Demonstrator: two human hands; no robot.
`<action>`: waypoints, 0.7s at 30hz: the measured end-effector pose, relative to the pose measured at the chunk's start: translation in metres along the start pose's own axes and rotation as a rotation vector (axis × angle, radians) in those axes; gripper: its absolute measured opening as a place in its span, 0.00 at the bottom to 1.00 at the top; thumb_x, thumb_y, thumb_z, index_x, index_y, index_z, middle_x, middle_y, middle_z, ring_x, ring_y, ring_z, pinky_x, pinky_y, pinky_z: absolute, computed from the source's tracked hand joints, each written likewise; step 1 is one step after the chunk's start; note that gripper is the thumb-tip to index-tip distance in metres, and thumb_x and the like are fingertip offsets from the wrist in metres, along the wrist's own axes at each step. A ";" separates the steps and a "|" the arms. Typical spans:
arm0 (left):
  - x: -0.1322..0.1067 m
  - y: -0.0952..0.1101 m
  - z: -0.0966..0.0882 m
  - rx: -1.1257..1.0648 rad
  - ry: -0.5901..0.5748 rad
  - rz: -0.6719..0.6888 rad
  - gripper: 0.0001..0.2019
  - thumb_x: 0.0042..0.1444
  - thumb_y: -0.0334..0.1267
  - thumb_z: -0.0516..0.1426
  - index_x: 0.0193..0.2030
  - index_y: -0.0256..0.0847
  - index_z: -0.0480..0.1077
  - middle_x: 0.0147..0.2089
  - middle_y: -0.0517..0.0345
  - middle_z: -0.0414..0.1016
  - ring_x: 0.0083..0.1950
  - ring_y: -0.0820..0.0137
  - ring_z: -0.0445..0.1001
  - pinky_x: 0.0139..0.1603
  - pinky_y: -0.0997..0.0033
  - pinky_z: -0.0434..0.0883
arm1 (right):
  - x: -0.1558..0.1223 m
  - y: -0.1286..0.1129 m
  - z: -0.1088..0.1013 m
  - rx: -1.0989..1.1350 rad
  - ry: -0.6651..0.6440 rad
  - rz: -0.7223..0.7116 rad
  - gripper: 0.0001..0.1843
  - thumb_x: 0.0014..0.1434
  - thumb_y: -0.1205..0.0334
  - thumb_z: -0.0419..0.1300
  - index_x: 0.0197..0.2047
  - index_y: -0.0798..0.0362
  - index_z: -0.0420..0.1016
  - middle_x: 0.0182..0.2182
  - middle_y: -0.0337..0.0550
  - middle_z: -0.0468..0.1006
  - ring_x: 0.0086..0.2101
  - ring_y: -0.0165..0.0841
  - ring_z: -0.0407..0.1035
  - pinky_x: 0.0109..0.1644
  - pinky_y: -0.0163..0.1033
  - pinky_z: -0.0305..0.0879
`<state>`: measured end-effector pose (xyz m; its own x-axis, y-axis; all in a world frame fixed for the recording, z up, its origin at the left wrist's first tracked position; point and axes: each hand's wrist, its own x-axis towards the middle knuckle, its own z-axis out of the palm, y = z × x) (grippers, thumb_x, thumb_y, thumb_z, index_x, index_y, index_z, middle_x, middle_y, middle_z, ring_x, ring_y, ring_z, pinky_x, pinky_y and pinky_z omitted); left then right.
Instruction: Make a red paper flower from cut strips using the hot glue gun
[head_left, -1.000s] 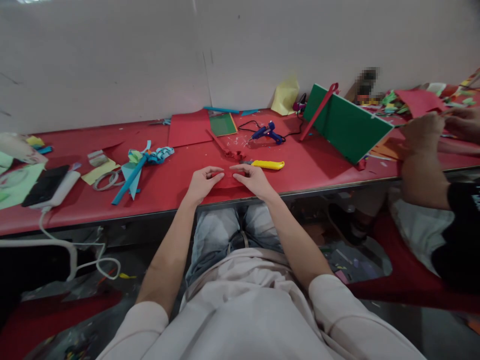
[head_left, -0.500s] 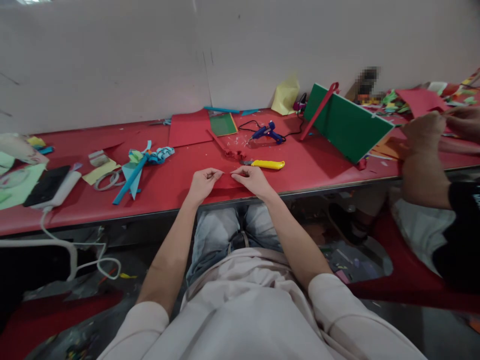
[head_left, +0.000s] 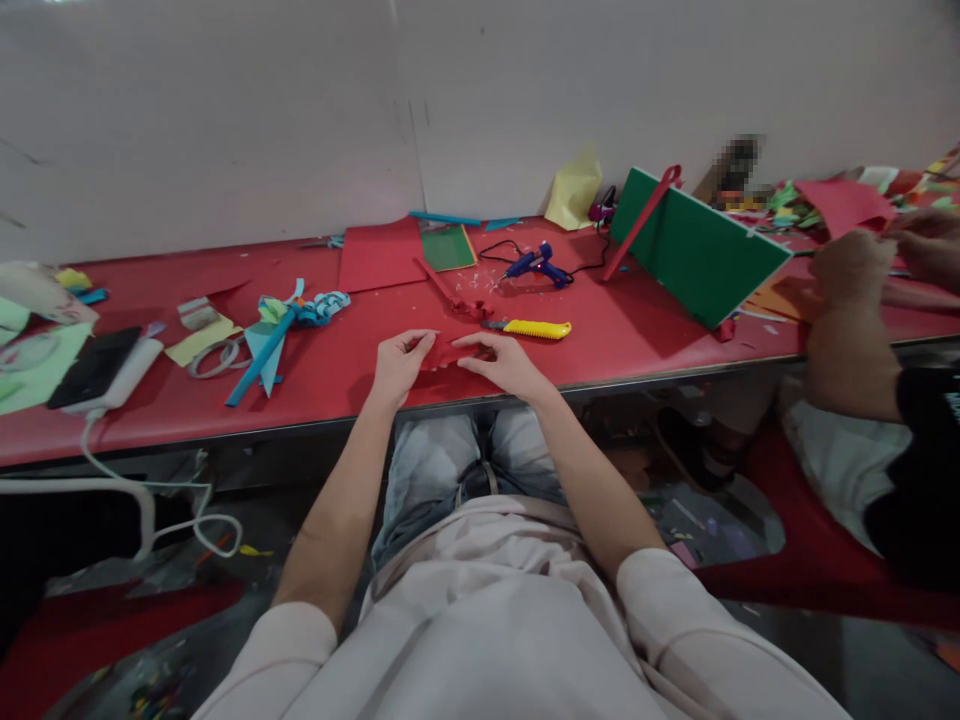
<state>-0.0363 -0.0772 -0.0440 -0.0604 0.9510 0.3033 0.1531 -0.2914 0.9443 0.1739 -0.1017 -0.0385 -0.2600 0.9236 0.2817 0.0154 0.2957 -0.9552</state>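
Observation:
A small piece of red paper (head_left: 442, 352) spans the gap between my hands near the table's front edge; its outline blends into the red tabletop. My left hand (head_left: 396, 366) pinches its left side between thumb and fingers. On the right side, my right hand (head_left: 501, 364) holds it with thumb and fingertips. Just beyond my right hand lies a yellow utility knife (head_left: 536, 329). Behind the knife is a crumpled red paper flower with a stem (head_left: 472, 309). A blue glue gun (head_left: 534, 264) rests farther back, its black cord running right.
Left of me lie a blue paper flower (head_left: 289, 318), tape rolls (head_left: 217, 358) and a phone on a white power bank (head_left: 105, 372). A red sheet (head_left: 381, 255) lies at the back. A green board (head_left: 694, 245) leans at right, near another person's hands (head_left: 855, 265).
My hands have turned and the fingers have shifted, so the red paper between them now shows more of its face. The other person's hand has moved slightly.

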 end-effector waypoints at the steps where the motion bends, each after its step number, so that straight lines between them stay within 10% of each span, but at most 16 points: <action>1: -0.001 0.002 0.000 -0.001 -0.016 0.003 0.23 0.55 0.59 0.68 0.42 0.38 0.84 0.44 0.48 0.87 0.45 0.62 0.83 0.51 0.63 0.80 | 0.001 0.001 0.000 -0.012 0.034 0.008 0.18 0.53 0.53 0.73 0.44 0.53 0.87 0.41 0.44 0.88 0.36 0.33 0.78 0.46 0.39 0.76; 9: -0.016 0.028 -0.001 -0.042 -0.329 -0.028 0.41 0.49 0.51 0.74 0.66 0.34 0.71 0.35 0.53 0.85 0.36 0.62 0.86 0.40 0.66 0.83 | 0.002 0.009 0.003 0.018 0.162 0.030 0.17 0.57 0.45 0.69 0.37 0.52 0.82 0.30 0.41 0.84 0.28 0.31 0.75 0.36 0.37 0.73; 16: -0.013 0.025 0.002 -0.050 -0.280 -0.051 0.29 0.55 0.55 0.70 0.54 0.36 0.75 0.31 0.56 0.82 0.28 0.63 0.85 0.28 0.71 0.80 | 0.003 0.010 0.006 0.037 0.223 0.001 0.17 0.55 0.45 0.70 0.37 0.52 0.83 0.31 0.42 0.83 0.28 0.33 0.76 0.33 0.38 0.72; 21: -0.012 0.023 0.003 -0.070 -0.305 -0.060 0.30 0.55 0.59 0.70 0.54 0.37 0.75 0.26 0.58 0.80 0.27 0.62 0.85 0.26 0.72 0.77 | 0.002 0.007 0.006 0.108 0.232 -0.037 0.25 0.56 0.51 0.70 0.56 0.47 0.78 0.32 0.35 0.81 0.25 0.30 0.76 0.29 0.36 0.72</action>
<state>-0.0293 -0.0950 -0.0257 0.2333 0.9507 0.2043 0.0890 -0.2301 0.9691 0.1682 -0.0993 -0.0449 -0.0293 0.9476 0.3181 -0.0967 0.3141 -0.9445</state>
